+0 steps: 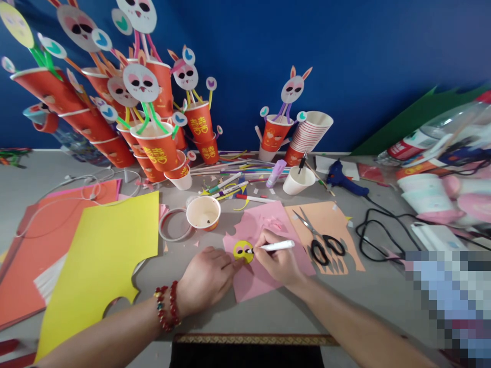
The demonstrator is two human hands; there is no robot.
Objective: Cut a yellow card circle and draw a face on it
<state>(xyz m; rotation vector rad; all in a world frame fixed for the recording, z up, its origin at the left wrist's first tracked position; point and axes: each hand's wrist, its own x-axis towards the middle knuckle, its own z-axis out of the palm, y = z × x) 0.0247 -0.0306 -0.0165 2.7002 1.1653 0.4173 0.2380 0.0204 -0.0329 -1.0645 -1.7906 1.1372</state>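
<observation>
A small yellow paper disc (pixel 240 257) with pink patches and dark eyes lies on a pink sheet (pixel 264 281). My left hand (pixel 209 278) is beside it, its fingertips pressing the disc's lower edge. A white marker (pixel 276 246) is pinched in my right hand (pixel 279 263), its dark tip at the right eye of the disc. Right of the pink sheet, open scissors (pixel 316 237) with black handles lie on an orange sheet (pixel 335 212). A paper cup (pixel 203 213) and a ring of tape (pixel 164 227) stand behind my left hand.
Red cups with rabbit faces (pixel 155 145) crowd the back left. Yellow paper (pixel 111 240) lies left. Markers (pixel 226 184), a cup with a pen (pixel 298 183) and a blue glue gun (pixel 343 181) with a black cable are behind. A bottle (pixel 414 143) lies at right.
</observation>
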